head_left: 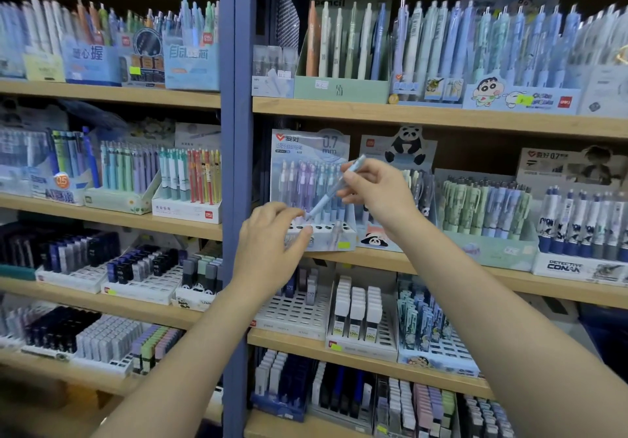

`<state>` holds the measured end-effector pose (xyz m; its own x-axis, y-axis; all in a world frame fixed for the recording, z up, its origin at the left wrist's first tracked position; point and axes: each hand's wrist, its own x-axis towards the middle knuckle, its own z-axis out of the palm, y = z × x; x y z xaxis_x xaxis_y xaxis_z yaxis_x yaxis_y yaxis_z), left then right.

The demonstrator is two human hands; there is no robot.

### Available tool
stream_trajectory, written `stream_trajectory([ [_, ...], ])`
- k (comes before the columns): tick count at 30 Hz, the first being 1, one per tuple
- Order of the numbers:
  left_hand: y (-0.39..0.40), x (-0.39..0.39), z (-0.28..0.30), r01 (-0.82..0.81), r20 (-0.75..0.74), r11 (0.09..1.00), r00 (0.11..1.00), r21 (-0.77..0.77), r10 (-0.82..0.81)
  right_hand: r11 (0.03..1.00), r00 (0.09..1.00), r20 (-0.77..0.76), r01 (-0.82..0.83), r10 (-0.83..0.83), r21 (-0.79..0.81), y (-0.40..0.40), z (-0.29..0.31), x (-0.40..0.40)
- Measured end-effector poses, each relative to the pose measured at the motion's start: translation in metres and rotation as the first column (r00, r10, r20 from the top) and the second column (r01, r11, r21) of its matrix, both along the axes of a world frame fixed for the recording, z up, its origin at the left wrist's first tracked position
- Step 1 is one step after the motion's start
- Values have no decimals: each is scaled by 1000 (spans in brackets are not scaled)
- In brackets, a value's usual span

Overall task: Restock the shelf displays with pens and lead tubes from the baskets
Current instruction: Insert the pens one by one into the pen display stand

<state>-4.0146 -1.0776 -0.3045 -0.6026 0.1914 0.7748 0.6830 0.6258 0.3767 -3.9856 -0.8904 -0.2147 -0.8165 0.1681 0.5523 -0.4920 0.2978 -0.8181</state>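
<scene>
Pinched between thumb and fingertips of the right hand (pixel 372 186), one pale blue pen (pixel 334 188) lies tilted, its tip down and to the left over the front holes of the 0.7 mm display box (pixel 317 233), its cap end up and to the right. One left hand (pixel 272 240) rests on the box's lower left corner, thumb along the front face and fingers curled over the top edge, gripping it. The box stands on the second wooden shelf (pixel 441 116) down, just right of the blue upright post (pixel 236 165); a row of pastel pens, purple to blue, fills its back tiers, their number too crowded to count, while about five front holes show dark. Just beside it on the right stands one panda display (pixel 404 147), partly hidden by the right hand. On the shelf below, three rows of white lead tubes (pixel 356 305) sit in a slotted white tray (pixel 295 315).
</scene>
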Motion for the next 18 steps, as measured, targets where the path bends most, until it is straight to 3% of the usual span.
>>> stream_trajectory([
  [3, -4, -5, -8, -133, -76, 961, 990, -241, 117, 994, 994, -40, 99, -97, 35, 2, 3, -5],
  [7, -4, -11, -30, -165, -73, 899, 986, -405, 148, 977, 980, -54, 196, -193, 79, 9, 3, -10],
  [18, 1, -12, -38, -187, -37, 888, 981, -420, 189, 981, 986, 86, 129, -143, 147, 6, -6, -30],
])
